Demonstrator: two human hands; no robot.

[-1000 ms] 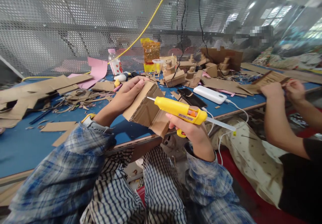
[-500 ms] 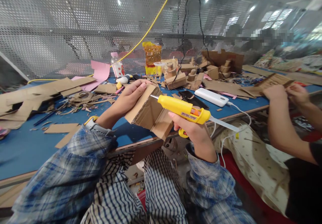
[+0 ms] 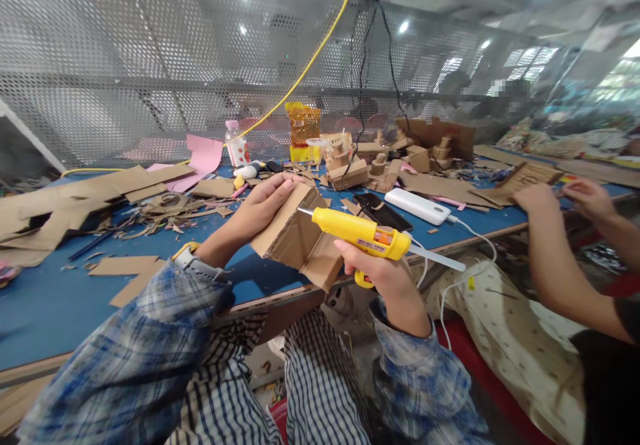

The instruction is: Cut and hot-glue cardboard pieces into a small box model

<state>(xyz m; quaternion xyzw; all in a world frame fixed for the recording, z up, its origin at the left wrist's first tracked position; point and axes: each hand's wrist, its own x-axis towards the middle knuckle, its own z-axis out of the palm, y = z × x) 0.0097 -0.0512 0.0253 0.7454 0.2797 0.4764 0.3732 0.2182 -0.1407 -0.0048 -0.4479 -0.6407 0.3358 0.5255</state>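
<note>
My left hand (image 3: 265,208) grips a folded cardboard box (image 3: 287,231) by its upper left side, above the front edge of the blue table. A flap hangs from the box's lower right. In my right hand (image 3: 383,268) is a yellow glue gun (image 3: 357,230), its metal nozzle pointing left at the top edge of the box. A translucent glue stick (image 3: 437,258) sticks out of the gun's back end. The palm of my left hand is hidden.
Cardboard scraps (image 3: 165,211) lie on the blue table (image 3: 45,311). Behind stand a bottle (image 3: 237,146) and a yellow bag (image 3: 304,128). A white power bank (image 3: 417,206) with a cable sits beside a black phone (image 3: 383,211). At right, another person's hands hold cardboard (image 3: 530,178).
The whole view has tilted up slightly, so the scene sits lower. The glue gun's nozzle stays at the box's edge. The other person's right-side hand has moved a little.
</note>
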